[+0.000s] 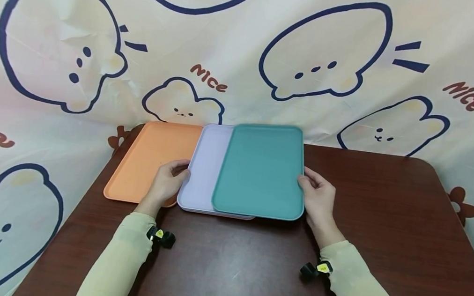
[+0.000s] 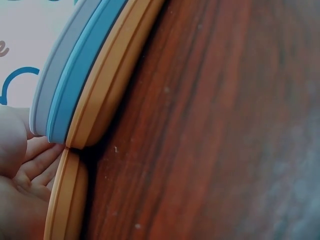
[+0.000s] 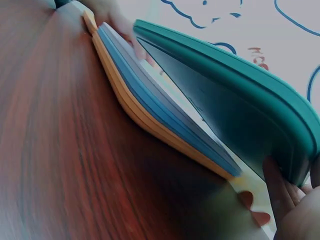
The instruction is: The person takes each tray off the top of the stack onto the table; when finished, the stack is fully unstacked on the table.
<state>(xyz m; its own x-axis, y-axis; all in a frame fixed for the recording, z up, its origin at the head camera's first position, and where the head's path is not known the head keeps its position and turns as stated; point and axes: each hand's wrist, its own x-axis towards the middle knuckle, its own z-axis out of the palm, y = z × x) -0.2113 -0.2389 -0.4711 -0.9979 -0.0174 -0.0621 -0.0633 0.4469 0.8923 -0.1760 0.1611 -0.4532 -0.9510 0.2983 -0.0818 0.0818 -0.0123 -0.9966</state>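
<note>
My right hand (image 1: 319, 197) grips the right edge of a green tray (image 1: 264, 169), with fingers under its rim in the right wrist view. That view shows the green tray tilted, its right end raised above a stack of trays. On top of the stack is a lavender tray (image 1: 208, 164); below it lie a blue tray (image 3: 150, 107) and an orange tray (image 3: 135, 112). At the stack's left edge, my left hand (image 1: 168, 179) touches the side with thumb and fingers. Another orange tray (image 1: 151, 159) lies flat to the left, partly beneath my left hand.
The trays lie near the far edge of a dark brown wooden table (image 1: 230, 269). A pale cloth (image 1: 245, 50) printed with cartoon bears hangs behind and around it. Each wrist wears a small black camera, such as the right wrist camera (image 1: 310, 271).
</note>
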